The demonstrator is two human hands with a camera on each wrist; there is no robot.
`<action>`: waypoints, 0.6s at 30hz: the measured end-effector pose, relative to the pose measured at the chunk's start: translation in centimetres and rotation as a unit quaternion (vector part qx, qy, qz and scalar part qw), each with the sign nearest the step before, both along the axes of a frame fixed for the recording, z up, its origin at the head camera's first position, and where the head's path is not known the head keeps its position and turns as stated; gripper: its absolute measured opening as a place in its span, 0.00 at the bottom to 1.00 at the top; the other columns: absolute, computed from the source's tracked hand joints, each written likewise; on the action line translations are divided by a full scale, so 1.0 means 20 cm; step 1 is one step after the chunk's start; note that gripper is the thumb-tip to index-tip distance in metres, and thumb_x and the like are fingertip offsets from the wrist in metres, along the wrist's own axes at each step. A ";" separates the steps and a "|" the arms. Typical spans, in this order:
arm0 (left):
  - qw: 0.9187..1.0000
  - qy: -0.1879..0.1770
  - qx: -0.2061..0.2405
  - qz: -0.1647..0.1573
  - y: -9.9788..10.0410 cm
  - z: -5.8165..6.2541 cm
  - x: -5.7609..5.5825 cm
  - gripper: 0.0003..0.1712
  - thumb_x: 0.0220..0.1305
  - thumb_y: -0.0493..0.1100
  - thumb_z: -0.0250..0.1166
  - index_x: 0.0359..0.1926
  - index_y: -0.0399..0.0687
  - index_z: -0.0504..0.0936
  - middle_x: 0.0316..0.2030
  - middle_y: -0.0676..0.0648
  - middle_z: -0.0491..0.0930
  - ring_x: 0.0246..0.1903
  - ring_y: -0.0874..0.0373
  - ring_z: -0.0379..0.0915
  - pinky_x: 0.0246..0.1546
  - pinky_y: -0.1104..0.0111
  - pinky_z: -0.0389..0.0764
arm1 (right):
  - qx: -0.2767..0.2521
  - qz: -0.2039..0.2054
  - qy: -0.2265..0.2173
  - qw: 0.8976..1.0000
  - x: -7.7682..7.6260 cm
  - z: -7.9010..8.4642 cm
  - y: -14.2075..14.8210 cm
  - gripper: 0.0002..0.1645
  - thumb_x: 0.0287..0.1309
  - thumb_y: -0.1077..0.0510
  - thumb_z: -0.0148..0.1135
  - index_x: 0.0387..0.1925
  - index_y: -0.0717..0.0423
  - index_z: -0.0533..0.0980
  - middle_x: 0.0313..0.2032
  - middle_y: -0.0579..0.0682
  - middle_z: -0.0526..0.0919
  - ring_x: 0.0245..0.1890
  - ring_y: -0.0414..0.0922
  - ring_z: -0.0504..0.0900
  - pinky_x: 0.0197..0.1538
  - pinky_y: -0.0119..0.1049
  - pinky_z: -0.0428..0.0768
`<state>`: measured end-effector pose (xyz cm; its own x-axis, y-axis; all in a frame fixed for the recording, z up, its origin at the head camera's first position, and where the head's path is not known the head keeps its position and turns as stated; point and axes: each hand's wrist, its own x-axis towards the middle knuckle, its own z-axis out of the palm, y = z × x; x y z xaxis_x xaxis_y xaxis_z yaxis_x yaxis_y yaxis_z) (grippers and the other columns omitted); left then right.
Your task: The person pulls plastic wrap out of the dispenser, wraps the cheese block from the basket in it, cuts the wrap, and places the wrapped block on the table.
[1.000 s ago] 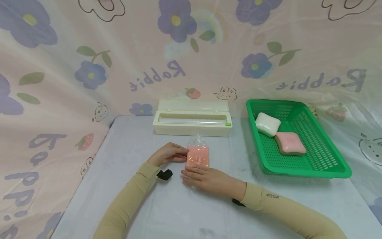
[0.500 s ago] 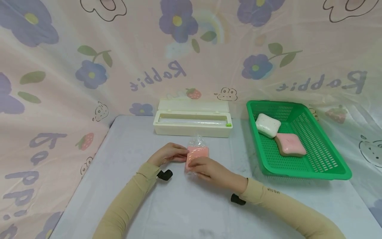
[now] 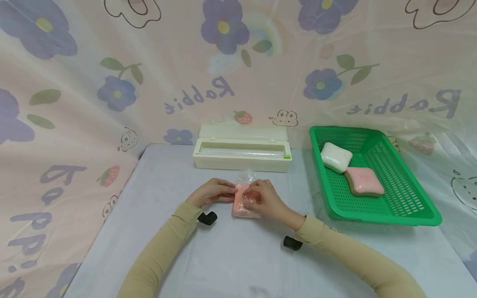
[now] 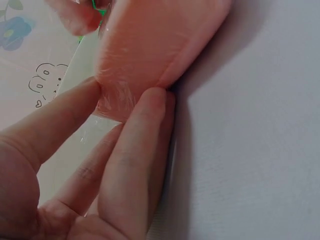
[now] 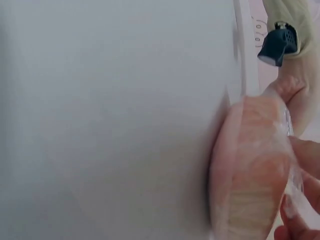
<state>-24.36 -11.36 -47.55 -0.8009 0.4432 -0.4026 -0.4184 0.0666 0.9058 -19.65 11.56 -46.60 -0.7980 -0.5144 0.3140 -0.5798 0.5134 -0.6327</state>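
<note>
A pink bar of soap [image 3: 239, 209] lies wrapped in clear plastic film at the middle of the white table. My left hand [image 3: 211, 192] pinches its left side; in the left wrist view, fingertips [image 4: 156, 100] press two edges of the wrapped soap. Over the top and right part of the bar, my right hand [image 3: 271, 203] has bent fingers drawn together on the film, which the right wrist view shows as a loose clear fold [image 5: 295, 182] at the fingertips. Beyond the soap a crumpled tuft of film [image 3: 246, 176] sticks out towards the back.
Behind the soap stands a white film dispenser [image 3: 242, 162], lid raised, with a film roll [image 3: 242, 152] and a green slider [image 3: 287, 157]. At right, a green basket [image 3: 372, 220] holds a white soap bar [image 3: 336, 157] and a pink one [image 3: 365, 181]. A patterned curtain [image 3: 156, 62] hangs behind.
My right hand has moved from the soap's near edge up over its top, carrying film with it, and its fingers have bent together. The left hand keeps its place.
</note>
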 end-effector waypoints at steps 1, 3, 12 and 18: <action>1.000 0.000 -0.001 0.001 0.00 0.00 0.00 0.20 0.63 0.33 0.64 0.53 0.26 0.75 0.45 0.36 0.81 0.41 0.50 0.81 0.47 0.61 0.81 | 0.003 -0.010 -0.002 1.000 -0.01 -0.01 0.00 0.18 0.45 0.56 0.77 0.40 0.54 0.81 0.41 0.48 0.76 0.46 0.49 0.66 0.48 0.43 0.67; 1.000 0.001 -0.004 0.005 0.00 0.00 0.00 0.20 0.62 0.33 0.64 0.53 0.27 0.76 0.45 0.36 0.81 0.41 0.50 0.81 0.47 0.61 0.81 | 0.011 -0.026 -0.006 1.000 -0.03 -0.02 0.00 0.23 0.42 0.53 0.79 0.42 0.54 0.81 0.43 0.49 0.74 0.48 0.50 0.65 0.49 0.45 0.66; 1.000 0.003 0.002 0.002 0.01 -0.01 0.01 0.20 0.63 0.32 0.63 0.54 0.24 0.74 0.45 0.35 0.80 0.41 0.50 0.81 0.46 0.61 0.81 | 0.039 -0.001 -0.003 0.999 -0.04 -0.02 0.06 0.24 0.50 0.50 0.74 0.48 0.54 0.78 0.47 0.48 0.72 0.51 0.48 0.66 0.52 0.43 0.70; 1.000 0.003 -0.004 0.007 0.01 0.00 0.01 0.20 0.64 0.33 0.63 0.54 0.25 0.74 0.44 0.37 0.81 0.40 0.51 0.82 0.46 0.62 0.81 | 0.118 0.070 0.148 0.979 0.05 0.06 0.14 0.37 0.58 0.49 0.65 0.64 0.61 0.67 0.64 0.56 0.66 0.65 0.51 0.63 0.64 0.48 0.67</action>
<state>-24.14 -11.23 -47.59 -0.8095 0.4278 -0.4020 -0.4144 0.0686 0.9075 -18.62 14.32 -45.37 -0.6061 -0.6989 0.3796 -0.7953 0.5269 -0.2997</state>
